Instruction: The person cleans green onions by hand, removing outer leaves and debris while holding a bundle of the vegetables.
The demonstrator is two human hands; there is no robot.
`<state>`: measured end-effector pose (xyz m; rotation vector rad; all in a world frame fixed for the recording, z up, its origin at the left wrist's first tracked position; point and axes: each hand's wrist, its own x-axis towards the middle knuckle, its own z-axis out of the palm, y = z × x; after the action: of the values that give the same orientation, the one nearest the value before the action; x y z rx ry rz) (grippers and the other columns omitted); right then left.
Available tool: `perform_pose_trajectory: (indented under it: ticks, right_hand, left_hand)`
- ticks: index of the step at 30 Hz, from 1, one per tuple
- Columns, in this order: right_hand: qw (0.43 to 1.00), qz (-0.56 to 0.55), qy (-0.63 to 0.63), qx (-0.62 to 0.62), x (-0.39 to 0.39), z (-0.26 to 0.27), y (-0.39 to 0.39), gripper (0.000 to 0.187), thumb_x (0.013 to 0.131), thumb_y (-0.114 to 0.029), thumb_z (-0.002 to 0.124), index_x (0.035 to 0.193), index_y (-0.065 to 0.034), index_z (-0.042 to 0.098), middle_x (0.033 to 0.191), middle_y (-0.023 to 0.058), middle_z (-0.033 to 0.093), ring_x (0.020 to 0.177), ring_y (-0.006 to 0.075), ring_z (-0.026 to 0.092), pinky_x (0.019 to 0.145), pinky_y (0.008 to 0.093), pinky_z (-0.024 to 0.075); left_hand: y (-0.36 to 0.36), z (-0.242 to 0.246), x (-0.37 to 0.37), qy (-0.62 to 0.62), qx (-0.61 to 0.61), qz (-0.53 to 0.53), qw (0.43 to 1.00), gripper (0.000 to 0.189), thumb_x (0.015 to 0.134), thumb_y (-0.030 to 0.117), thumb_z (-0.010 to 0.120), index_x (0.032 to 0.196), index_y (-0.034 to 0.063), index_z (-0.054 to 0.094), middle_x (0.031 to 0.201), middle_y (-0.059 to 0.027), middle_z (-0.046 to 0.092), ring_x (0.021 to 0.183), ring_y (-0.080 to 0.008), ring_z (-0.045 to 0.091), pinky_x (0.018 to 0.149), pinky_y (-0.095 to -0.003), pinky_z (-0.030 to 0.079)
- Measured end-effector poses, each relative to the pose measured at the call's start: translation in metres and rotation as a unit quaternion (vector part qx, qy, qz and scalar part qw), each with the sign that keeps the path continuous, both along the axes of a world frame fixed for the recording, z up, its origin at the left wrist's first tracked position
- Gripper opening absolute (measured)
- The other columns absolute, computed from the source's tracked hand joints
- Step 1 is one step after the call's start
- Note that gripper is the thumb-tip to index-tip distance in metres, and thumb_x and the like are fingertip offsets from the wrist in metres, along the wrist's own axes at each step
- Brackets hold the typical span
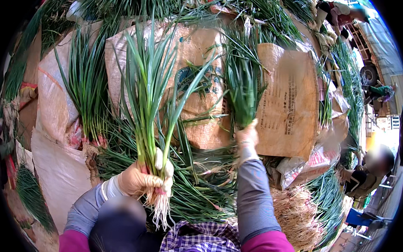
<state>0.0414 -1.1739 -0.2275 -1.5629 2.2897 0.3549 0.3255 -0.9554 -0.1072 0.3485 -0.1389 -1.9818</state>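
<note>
My gloved left hand (136, 178) grips a small bunch of green onions (151, 124) near its base. Leaves fan upward from it, while pale roots dangle below my fingers. Farther out and to the right, my right hand (247, 134) is closed around the lower end of a leafy green bundle (243, 87), slightly blurred; its lower tip is hidden in my hand. Between and beneath both hands lies a heap of loose green onions (199, 196). A printed woven sack (201, 126) spreads just beyond the heap.
Another bundle of green onions (89, 98) rests on sacking at the left. To the right are a brown printed sack (285, 105) and a stack with roots facing outward (295, 216). People work along the right side, one seated person (373, 175) nearest. A truck wheel (369, 75) shows beyond.
</note>
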Motion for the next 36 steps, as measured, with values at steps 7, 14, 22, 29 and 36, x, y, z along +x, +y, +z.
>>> perform_pose_trajectory:
  ticks: [7,14,22,29,36]
  right_hand:
    - [0.967,0.132,0.162,-0.145,-0.038,0.135,-0.044,0.085,0.073,-0.029,0.073,0.142,-0.0181,0.024,0.101,0.0136,0.064,0.092,0.0274,0.062,0.075,0.0398,0.0509]
    - [0.899,0.404,-0.087,-0.145,-0.002,0.123,0.062,0.069,0.073,-0.017,0.073,0.132,-0.0077,0.04,0.118,0.0153,0.057,0.108,0.0328,0.055,0.091,0.0403,0.0454]
    - [0.936,0.076,-0.312,-0.145,-0.079,0.074,0.052,0.015,0.082,-0.002,0.059,0.096,0.0005,0.065,0.088,0.009,0.068,0.08,0.0142,0.063,0.073,0.0258,0.0502]
    - [0.943,-0.056,-0.323,-0.065,-0.011,0.033,0.015,0.022,0.083,-0.016,0.064,0.103,-0.0058,0.066,0.099,0.0108,0.067,0.082,0.0159,0.065,0.078,0.028,0.052]
    - [0.908,-0.004,-0.399,-0.125,-0.003,0.098,-0.023,0.017,0.086,-0.017,0.061,0.095,-0.0034,0.066,0.081,0.0086,0.066,0.055,0.0097,0.057,0.051,0.0239,0.0508]
  left_hand:
    - [0.003,0.025,0.004,-0.019,-0.048,-0.06,0.997,0.03,0.076,-0.011,0.063,0.088,0.0093,0.046,0.089,-0.0112,0.055,0.082,-0.0256,0.059,0.07,-0.0447,0.05]
    - [-0.003,-0.039,-0.017,-0.049,0.064,-0.006,0.997,0.036,0.081,-0.011,0.054,0.105,0.0124,0.043,0.11,-0.0137,0.054,0.093,-0.0285,0.062,0.076,-0.0465,0.056]
    - [0.001,-0.071,-0.025,-0.038,0.228,-0.056,0.971,0.041,0.081,-0.001,0.059,0.12,0.0022,0.046,0.107,-0.0145,0.059,0.078,-0.0172,0.06,0.07,-0.0372,0.055]
    - [0.001,-0.072,-0.023,-0.008,0.243,-0.155,0.958,0.035,0.081,0.001,0.062,0.115,0.0004,0.054,0.108,-0.011,0.059,0.072,-0.0113,0.055,0.066,-0.0307,0.052]
    - [-0.01,-0.031,-0.014,0.054,0.016,-0.125,0.991,0.009,0.076,0.002,0.066,0.079,0.0017,0.057,0.088,-0.0142,0.055,0.07,-0.0207,0.059,0.078,-0.0442,0.054]
